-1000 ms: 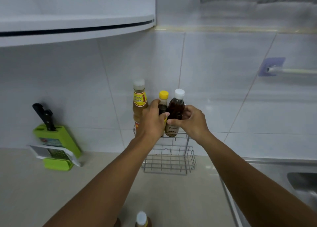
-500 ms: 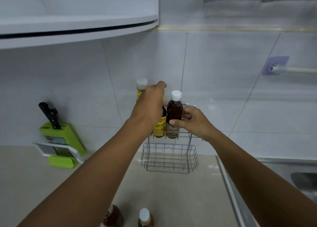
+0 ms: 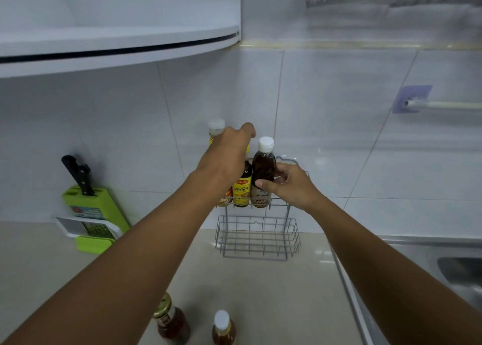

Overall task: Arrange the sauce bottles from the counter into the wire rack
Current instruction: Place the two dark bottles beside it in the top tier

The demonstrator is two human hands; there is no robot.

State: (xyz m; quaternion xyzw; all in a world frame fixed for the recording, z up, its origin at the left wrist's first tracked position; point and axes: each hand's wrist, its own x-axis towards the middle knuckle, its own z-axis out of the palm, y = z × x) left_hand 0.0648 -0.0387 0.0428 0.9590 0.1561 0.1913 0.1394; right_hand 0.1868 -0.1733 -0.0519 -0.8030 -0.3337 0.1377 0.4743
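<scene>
A two-tier grey wire rack (image 3: 257, 240) stands against the tiled wall. Three bottles stand in its upper tier: a tall white-capped one (image 3: 216, 129) at the left, a yellow-labelled dark bottle (image 3: 243, 190) in the middle, a dark white-capped bottle (image 3: 263, 167) at the right. My left hand (image 3: 227, 156) rests over the top of the middle bottle, hiding its cap. My right hand (image 3: 287, 184) grips the right bottle's lower body. On the counter near me stand a gold-lidded jar (image 3: 172, 321) and a white-capped amber bottle (image 3: 223, 330).
A green knife block (image 3: 91, 206) with a black-handled knife and a grater stands at the left by the wall. A white cabinet (image 3: 117, 42) overhangs above. A steel sink (image 3: 443, 266) lies at the right. The rack's lower basket holds nothing.
Both bottles have come down into the upper tier. My left hand has shifted from the middle bottle's body up onto its cap. The view has tilted down, showing the counter bottles.
</scene>
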